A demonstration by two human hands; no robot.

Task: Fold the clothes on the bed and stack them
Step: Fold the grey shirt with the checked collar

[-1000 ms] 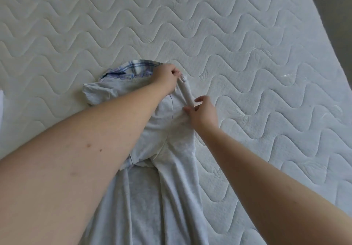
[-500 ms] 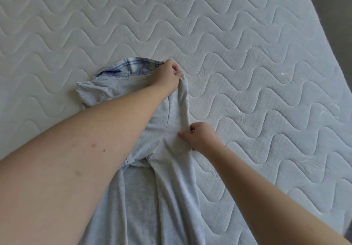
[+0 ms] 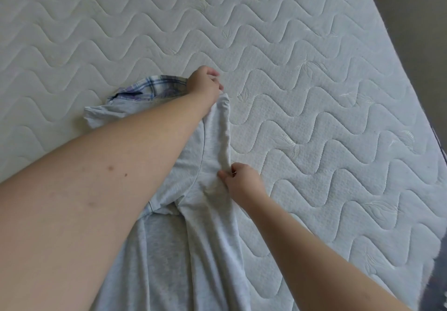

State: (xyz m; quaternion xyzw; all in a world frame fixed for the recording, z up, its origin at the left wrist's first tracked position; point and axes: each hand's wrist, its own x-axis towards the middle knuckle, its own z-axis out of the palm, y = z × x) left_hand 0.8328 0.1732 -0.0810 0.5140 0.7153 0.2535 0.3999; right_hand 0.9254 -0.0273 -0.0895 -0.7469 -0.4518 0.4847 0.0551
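Observation:
A light grey garment (image 3: 205, 250) lies lengthwise on the white quilted mattress (image 3: 314, 92), reaching down to the bottom edge of the view. Its far end rests on a folded blue-and-white plaid garment (image 3: 157, 86), of which only a strip shows. My left hand (image 3: 204, 84) grips the far right corner of the grey garment. My right hand (image 3: 243, 181) pinches the garment's right edge, closer to me. A narrow fold of grey cloth runs between the two hands. My left forearm covers much of the garment's left side.
The mattress's right edge (image 3: 411, 73) runs diagonally down the right side, with dark floor (image 3: 416, 8) beyond it. Bare quilted mattress stretches to the far side and to the right of the clothes.
My right hand has slid along the garment's right edge towards me, lengthening the fold between the hands. My left hand has kept its hold at the far corner.

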